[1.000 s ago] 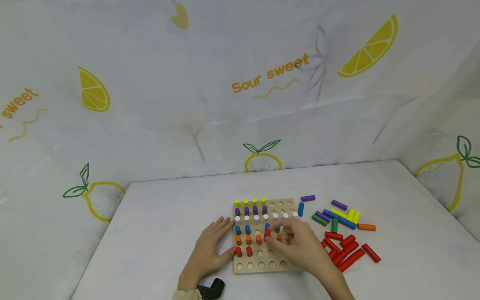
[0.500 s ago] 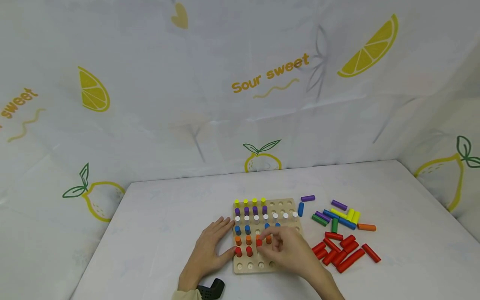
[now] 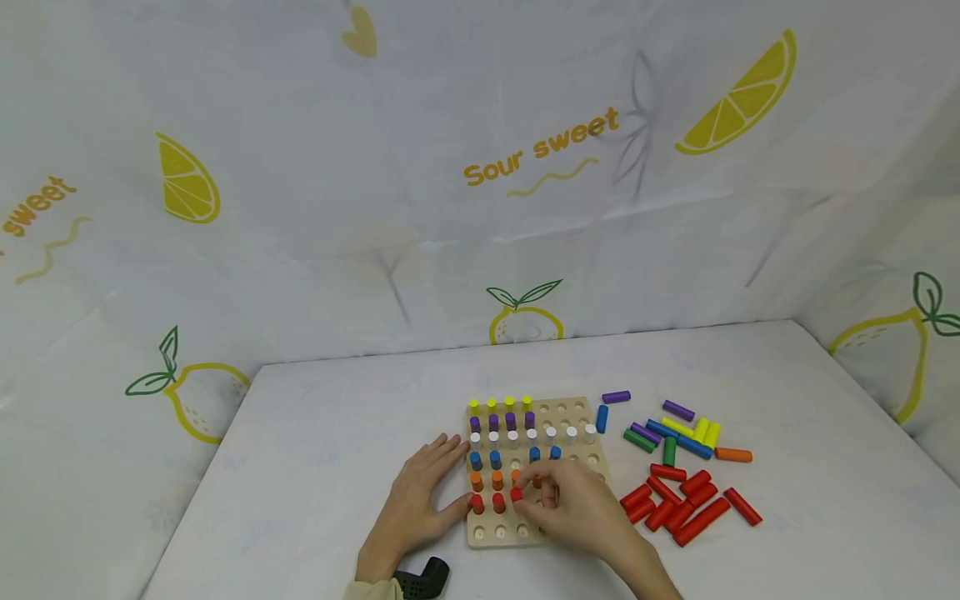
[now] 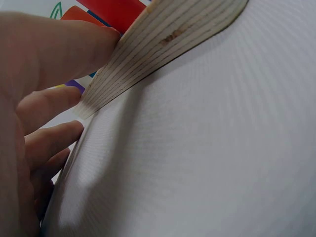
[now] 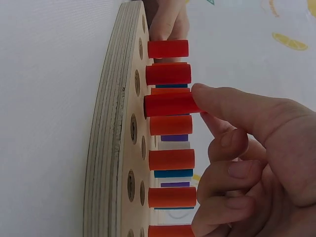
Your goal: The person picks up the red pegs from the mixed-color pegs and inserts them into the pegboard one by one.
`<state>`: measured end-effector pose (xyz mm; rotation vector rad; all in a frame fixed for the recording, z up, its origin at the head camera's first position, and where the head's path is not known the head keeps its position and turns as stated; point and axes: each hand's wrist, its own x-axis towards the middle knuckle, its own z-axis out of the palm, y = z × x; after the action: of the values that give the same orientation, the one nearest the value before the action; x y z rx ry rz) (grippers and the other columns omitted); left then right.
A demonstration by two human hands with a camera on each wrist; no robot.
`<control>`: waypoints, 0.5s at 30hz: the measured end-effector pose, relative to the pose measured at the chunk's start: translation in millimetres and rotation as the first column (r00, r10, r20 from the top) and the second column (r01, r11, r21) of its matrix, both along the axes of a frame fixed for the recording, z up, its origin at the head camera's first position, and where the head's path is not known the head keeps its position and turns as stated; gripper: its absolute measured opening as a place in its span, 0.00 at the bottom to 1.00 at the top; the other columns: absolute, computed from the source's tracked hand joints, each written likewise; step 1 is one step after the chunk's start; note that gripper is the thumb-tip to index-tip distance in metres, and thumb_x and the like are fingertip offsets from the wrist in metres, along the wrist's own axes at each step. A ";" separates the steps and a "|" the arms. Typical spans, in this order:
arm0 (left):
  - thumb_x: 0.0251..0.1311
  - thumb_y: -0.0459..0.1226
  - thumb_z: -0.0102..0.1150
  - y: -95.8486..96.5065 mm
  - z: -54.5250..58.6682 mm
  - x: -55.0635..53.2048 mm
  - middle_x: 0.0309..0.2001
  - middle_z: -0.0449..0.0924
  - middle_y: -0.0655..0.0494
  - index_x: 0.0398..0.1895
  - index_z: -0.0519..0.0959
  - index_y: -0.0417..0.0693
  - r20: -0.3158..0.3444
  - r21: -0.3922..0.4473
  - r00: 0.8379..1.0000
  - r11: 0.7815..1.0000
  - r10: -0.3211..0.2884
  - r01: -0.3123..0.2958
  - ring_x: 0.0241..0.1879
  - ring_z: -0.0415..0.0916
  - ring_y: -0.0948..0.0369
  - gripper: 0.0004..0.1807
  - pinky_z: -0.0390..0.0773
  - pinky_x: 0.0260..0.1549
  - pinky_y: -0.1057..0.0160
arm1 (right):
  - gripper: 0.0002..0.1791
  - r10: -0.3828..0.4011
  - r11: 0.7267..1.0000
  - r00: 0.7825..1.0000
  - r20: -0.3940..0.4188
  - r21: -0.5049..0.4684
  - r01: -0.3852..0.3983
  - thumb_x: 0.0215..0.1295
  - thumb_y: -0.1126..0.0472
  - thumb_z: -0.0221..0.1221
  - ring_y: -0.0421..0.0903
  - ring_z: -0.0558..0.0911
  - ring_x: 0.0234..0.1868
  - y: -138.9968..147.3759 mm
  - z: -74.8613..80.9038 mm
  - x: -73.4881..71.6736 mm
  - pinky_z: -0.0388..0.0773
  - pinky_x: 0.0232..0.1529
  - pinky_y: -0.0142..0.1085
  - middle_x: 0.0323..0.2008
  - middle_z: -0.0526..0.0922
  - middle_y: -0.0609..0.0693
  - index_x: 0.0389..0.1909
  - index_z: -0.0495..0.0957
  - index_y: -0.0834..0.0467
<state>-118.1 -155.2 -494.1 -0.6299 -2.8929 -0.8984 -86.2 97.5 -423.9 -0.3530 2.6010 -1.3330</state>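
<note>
A wooden peg board (image 3: 510, 543) lies on the table with rows of coloured pegs standing in its holes. My right hand (image 3: 581, 508) pinches a red peg (image 5: 170, 105) between thumb and index finger. That peg stands upright with its lower end at a hole, in line with two other red pegs (image 5: 168, 74). Behind it rises the row of orange pegs (image 5: 172, 160). My left hand (image 3: 420, 500) rests along the board's left side, fingers spread and extended. In the left wrist view its fingertips touch the board's edge (image 4: 148, 52).
Loose red pegs (image 3: 701, 521) are heaped right of the board. Behind them lie blue, green, yellow, purple and orange pegs (image 3: 733, 454). A black device (image 3: 425, 579) sits at my left wrist. A white cloth with lemon prints (image 3: 420, 208) hangs behind the table.
My right hand has moved left and nearer with the red peg, bringing it down to the third hole of the red row. My left hand has stayed in place.
</note>
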 end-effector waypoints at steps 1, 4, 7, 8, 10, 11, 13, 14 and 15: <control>0.58 0.52 0.63 -0.1 0.0 0.0 0.73 0.73 0.57 0.72 0.73 0.59 -0.001 0.000 1.000 1.000 -0.001 0.001 0.77 0.64 0.53 0.36 0.64 0.77 0.43 | 0.08 -0.001 1.000 1.000 0.002 0.002 0.001 0.58 0.54 0.73 0.34 0.69 0.15 0.0 -0.1 -0.1 0.62 0.14 0.23 0.14 0.72 0.41 0.35 0.87 0.52; 0.58 0.52 0.63 -0.3 -0.1 -0.1 0.73 0.73 0.57 0.72 0.73 0.59 0.002 0.002 1.000 1.000 -0.003 0.003 0.77 0.63 0.53 0.36 0.63 0.77 0.43 | 0.08 -0.005 1.000 1.000 0.002 0.010 0.005 0.58 0.55 0.73 0.35 0.69 0.15 -0.1 -0.5 -0.5 0.62 0.14 0.24 0.14 0.72 0.41 0.35 0.87 0.52; 0.58 0.52 0.64 -0.5 -0.3 -0.3 0.73 0.73 0.56 0.72 0.73 0.58 0.005 0.003 1.000 1.000 -0.002 0.002 0.77 0.63 0.53 0.36 0.63 0.77 0.43 | 0.07 -0.011 1.000 1.000 0.007 0.017 0.011 0.58 0.55 0.73 0.35 0.70 0.15 -0.3 -0.3 -0.9 0.62 0.14 0.23 0.14 0.72 0.41 0.35 0.87 0.51; 0.58 0.52 0.64 -0.5 -0.2 -0.3 0.73 0.73 0.56 0.72 0.73 0.58 0.008 0.004 1.000 1.000 -0.002 0.002 0.77 0.63 0.53 0.36 0.63 0.78 0.43 | 0.07 -0.014 1.000 1.000 0.007 0.016 0.014 0.58 0.55 0.73 0.35 0.69 0.15 -0.4 -0.4 -0.9 0.62 0.14 0.23 0.14 0.72 0.41 0.34 0.87 0.51; 0.58 0.52 0.64 -0.4 0.0 -0.5 0.73 0.73 0.56 0.72 0.73 0.58 0.008 0.002 1.000 1.000 -0.003 0.003 0.77 0.63 0.53 0.36 0.63 0.77 0.43 | 0.07 -0.020 1.000 1.000 0.009 0.018 0.019 0.58 0.55 0.73 0.35 0.69 0.15 -0.6 0.2 -0.7 0.62 0.14 0.23 0.14 0.72 0.41 0.34 0.87 0.51; 0.58 0.52 0.64 -0.3 0.2 -0.5 0.73 0.73 0.56 0.72 0.73 0.58 0.008 0.002 1.000 1.000 -0.004 0.004 0.77 0.63 0.53 0.36 0.63 0.77 0.43 | 0.07 -0.022 1.000 1.000 0.010 0.017 0.022 0.58 0.55 0.73 0.35 0.69 0.15 -0.6 0.2 -0.7 0.62 0.14 0.23 0.13 0.72 0.41 0.34 0.87 0.51; 0.58 0.52 0.63 0.0 0.8 -0.4 0.73 0.73 0.56 0.72 0.73 0.58 0.009 0.003 1.000 1.000 -0.005 0.005 0.77 0.63 0.53 0.36 0.63 0.78 0.43 | 0.07 -0.028 0.999 1.000 0.009 0.018 0.027 0.58 0.55 0.73 0.35 0.69 0.15 -0.6 0.7 -0.2 0.61 0.14 0.24 0.13 0.72 0.41 0.35 0.87 0.51; 0.58 0.52 0.63 0.1 1.0 -0.4 0.73 0.73 0.56 0.72 0.73 0.58 0.010 0.003 1.000 1.000 -0.005 0.005 0.78 0.63 0.53 0.36 0.62 0.78 0.43 | 0.07 -0.032 0.999 0.999 0.009 0.020 0.031 0.58 0.55 0.73 0.35 0.69 0.15 -0.5 0.8 0.0 0.61 0.14 0.24 0.13 0.72 0.41 0.35 0.87 0.51; 0.58 0.52 0.63 0.2 1.2 -0.3 0.73 0.73 0.56 0.72 0.73 0.58 0.008 0.003 1.000 1.000 -0.005 0.005 0.78 0.63 0.53 0.36 0.62 0.78 0.43 | 0.07 -0.034 0.999 0.999 0.009 0.024 0.034 0.58 0.55 0.73 0.35 0.69 0.15 -0.4 1.0 0.2 0.61 0.14 0.24 0.13 0.72 0.41 0.35 0.87 0.52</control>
<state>-118.4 -154.9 -492.8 -0.6350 -2.8980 -0.9082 -86.0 97.1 -422.9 -0.2988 2.6239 -1.3105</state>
